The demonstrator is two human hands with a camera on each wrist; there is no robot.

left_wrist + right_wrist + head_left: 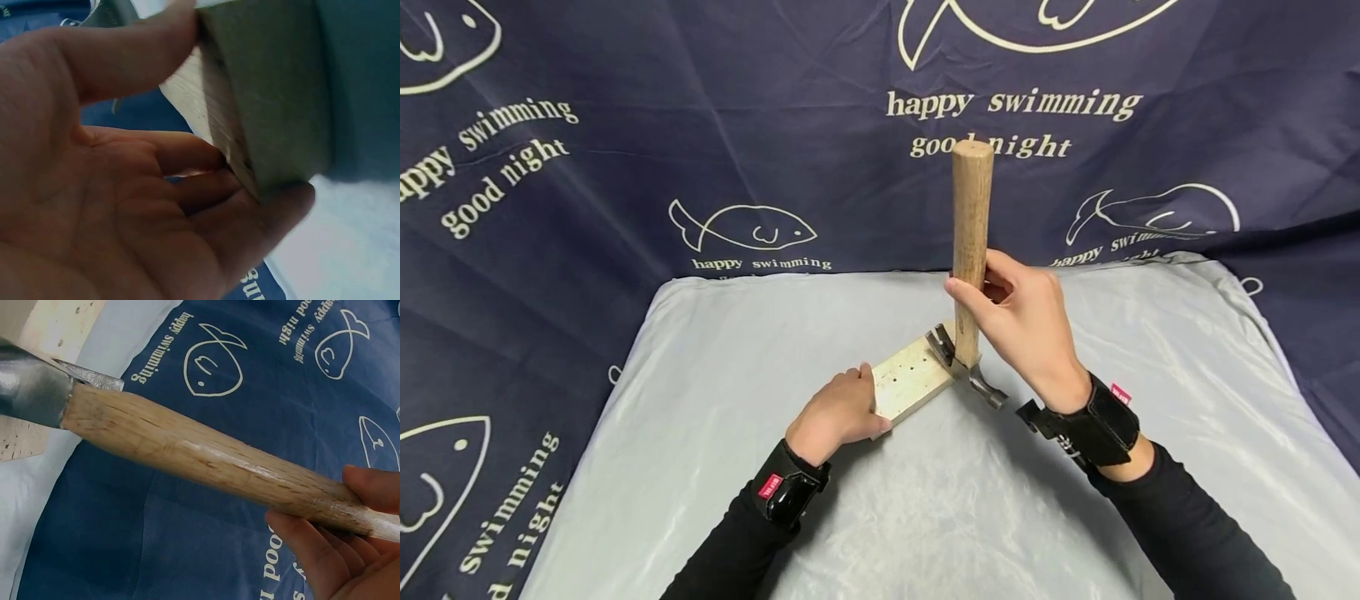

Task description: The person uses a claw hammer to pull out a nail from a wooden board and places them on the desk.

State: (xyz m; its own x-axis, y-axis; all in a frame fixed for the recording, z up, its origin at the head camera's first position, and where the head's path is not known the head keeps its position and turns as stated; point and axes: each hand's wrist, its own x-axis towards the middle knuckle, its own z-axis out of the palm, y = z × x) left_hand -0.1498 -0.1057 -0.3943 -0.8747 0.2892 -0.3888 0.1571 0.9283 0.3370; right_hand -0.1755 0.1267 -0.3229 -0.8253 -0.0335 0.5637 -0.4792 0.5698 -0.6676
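My right hand [1033,327] grips the wooden handle of a claw hammer [972,217] between thumb and fingers. The handle points up, and its steel head [987,388] is at the bottom, overlapping the far right end of a pale wooden board [912,377]. Several small dark holes or marks dot the board's top. At the board's near left end, my left hand [833,414] holds it, with thumb and fingers on opposite edges. In the left wrist view, the board's end face [275,94] sits between thumb and fingers. The right wrist view shows the handle [187,456] running into the fingers.
A light grey cloth covers the table [760,333] under the board. Behind and to the left hangs a dark blue curtain [820,150] with white fish drawings and lettering. Black straps with small devices [1093,425] are worn on both wrists.
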